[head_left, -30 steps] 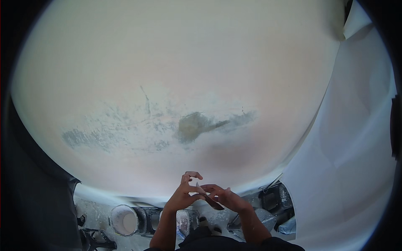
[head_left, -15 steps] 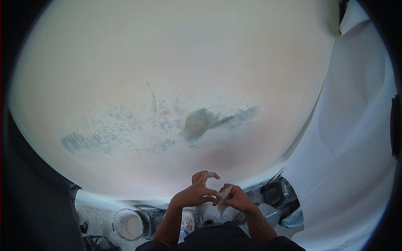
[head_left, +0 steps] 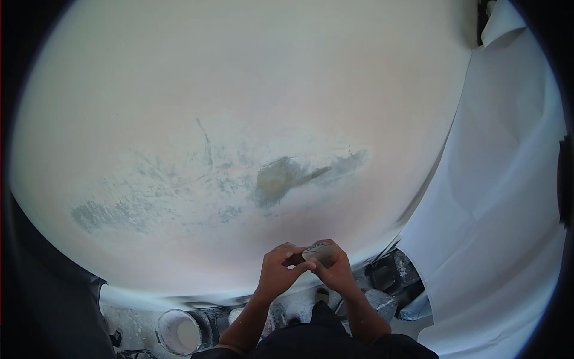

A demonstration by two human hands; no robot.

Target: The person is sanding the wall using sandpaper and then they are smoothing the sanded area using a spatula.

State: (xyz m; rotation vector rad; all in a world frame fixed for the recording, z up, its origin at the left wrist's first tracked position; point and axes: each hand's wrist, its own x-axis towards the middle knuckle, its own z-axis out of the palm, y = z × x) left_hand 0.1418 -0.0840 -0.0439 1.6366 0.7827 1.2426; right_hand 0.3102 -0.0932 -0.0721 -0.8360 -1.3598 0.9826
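Observation:
My left hand has its thumb and bent fingers closed on the left edge of a small folded grey sheet. My right hand grips the same sheet from the right, thumb at its near edge. Both hands meet below the worn patch on a large, pale pinkish curved panel. That patch is mottled grey, with a darker olive-grey blotch and a thin streak reaching rightwards.
White sheeting drapes along the right, dark fabric at lower left. On the dusty floor stand a white-crusted bucket and dark plastic items. My foot shows between my arms.
My hands have moved upward and closer together. The sheet has turned from reddish-brown side to grey side up, and my left fingers, spread before, now close on it.

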